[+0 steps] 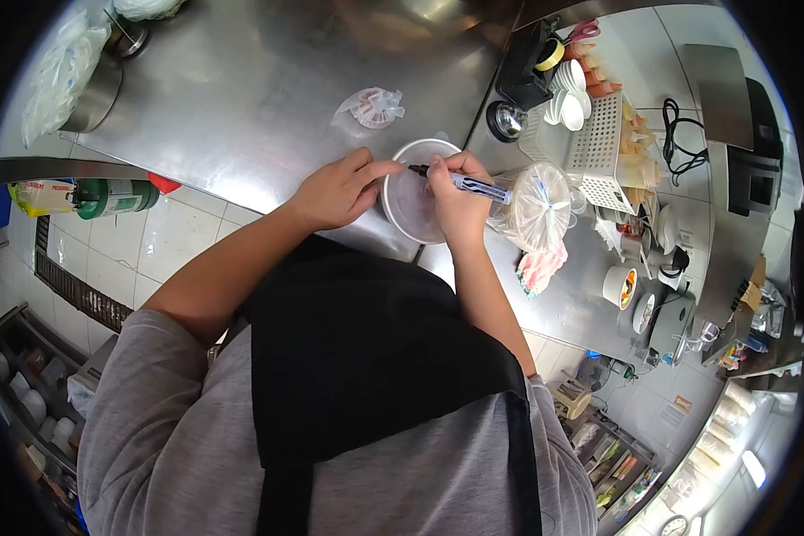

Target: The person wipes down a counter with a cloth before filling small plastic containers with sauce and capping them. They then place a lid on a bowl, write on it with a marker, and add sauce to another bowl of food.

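A round translucent plastic tub (404,207) with a pale rim sits at the edge of the steel counter in front of me. My right hand (460,201) is closed around a marker pen (485,187), its dark tip pointing left over the tub's top. On the tub's left side is my left hand (339,190), index finger stretched out to the rim and the other fingers loosely bent. It holds nothing. Beyond the tub lies a small knotted clear plastic bag (372,107) with something pinkish inside.
Right of my hands stands a plastic-wrapped stack (538,207), with a pink-and-white cloth (541,268) below it. A white perforated basket (596,147), white spoons (567,96) and a black tape dispenser (524,71) line the wall. A metal pot (94,94) stands far left.
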{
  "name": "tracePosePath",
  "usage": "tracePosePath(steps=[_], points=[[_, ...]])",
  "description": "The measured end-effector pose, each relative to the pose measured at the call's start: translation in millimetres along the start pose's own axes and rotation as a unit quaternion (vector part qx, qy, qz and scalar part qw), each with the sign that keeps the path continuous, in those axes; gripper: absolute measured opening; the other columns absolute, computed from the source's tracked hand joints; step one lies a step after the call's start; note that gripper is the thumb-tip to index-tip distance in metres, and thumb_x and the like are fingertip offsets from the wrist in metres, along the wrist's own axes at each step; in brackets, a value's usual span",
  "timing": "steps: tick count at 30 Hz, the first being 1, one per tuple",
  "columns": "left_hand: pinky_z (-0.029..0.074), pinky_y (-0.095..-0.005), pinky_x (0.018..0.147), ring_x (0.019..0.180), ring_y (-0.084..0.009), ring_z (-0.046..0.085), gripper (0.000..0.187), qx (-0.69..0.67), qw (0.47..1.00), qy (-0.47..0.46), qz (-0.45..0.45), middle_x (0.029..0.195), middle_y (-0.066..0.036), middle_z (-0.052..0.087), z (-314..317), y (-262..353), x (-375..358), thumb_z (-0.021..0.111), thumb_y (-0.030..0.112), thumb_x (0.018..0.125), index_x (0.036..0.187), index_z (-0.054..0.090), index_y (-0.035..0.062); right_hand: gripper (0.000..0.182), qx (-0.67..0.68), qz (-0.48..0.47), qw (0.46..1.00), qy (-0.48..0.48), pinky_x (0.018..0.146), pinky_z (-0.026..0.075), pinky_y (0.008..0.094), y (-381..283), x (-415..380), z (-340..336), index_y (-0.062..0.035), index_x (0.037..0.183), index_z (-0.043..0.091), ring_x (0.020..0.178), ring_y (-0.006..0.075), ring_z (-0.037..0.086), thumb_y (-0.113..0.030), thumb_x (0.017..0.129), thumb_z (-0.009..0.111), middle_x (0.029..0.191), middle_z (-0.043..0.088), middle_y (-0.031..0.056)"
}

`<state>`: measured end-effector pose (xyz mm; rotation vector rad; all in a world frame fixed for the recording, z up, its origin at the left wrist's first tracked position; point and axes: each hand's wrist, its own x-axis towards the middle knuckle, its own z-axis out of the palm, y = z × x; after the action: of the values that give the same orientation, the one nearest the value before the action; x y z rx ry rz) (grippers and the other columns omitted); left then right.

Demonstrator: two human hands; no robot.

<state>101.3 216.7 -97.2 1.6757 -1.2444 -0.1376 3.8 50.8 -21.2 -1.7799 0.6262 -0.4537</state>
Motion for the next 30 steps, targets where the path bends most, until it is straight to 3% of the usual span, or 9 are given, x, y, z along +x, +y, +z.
tracePosePath(steps=[6,11,15,30], points=[[0.050,-0.0376,0.065,0.076,-0.0262,0.056,0.050,0.003,1.000,0.000,-0.003,0.089,-0.007,0.048,-0.3,0.3,0.2,0.064,0.005,0.081,0.127,0.053,0.0209,0.023,0.006,0.015,1.000,0.007,0.053,0.038,0.0230,0.8,2.4,2.6,-0.0035,0.071,0.056,0.057,0.0046,0.046,-0.013,0.084,0.073,0.062,0.053,-0.0021],[0.050,-0.0379,0.065,0.077,-0.0266,0.057,0.049,-0.003,1.000,0.003,-0.002,0.089,-0.007,0.049,0.6,-0.7,0.2,0.064,0.006,0.081,0.126,0.053,0.0207,0.023,-0.099,-0.037,0.994,-0.012,0.056,0.042,0.0264,-7.1,-1.3,2.4,-0.0016,0.071,0.057,0.059,0.0083,0.049,-0.013,0.082,0.074,0.062,0.056,0.0022],[0.050,-0.0382,0.066,0.077,-0.0272,0.057,0.047,0.003,1.000,0.002,0.000,0.090,-0.008,0.049,1.5,-1.9,0.0,0.064,0.007,0.081,0.125,0.053,0.0199,0.024,-0.064,-0.004,0.998,0.008,0.057,0.043,0.0266,0.7,-0.2,3.7,-0.0013,0.071,0.058,0.060,0.0085,0.050,-0.014,0.082,0.074,0.063,0.057,0.0036],[0.050,-0.0385,0.064,0.076,-0.0275,0.058,0.048,0.009,1.000,0.004,0.005,0.088,-0.008,0.049,1.3,-2.0,0.5,0.064,0.006,0.081,0.125,0.052,0.0192,0.023,-0.069,-0.034,0.997,0.013,0.056,0.043,0.0260,-2.4,-0.4,-0.2,-0.0010,0.071,0.058,0.058,0.0089,0.050,-0.013,0.082,0.074,0.063,0.058,0.0032]])
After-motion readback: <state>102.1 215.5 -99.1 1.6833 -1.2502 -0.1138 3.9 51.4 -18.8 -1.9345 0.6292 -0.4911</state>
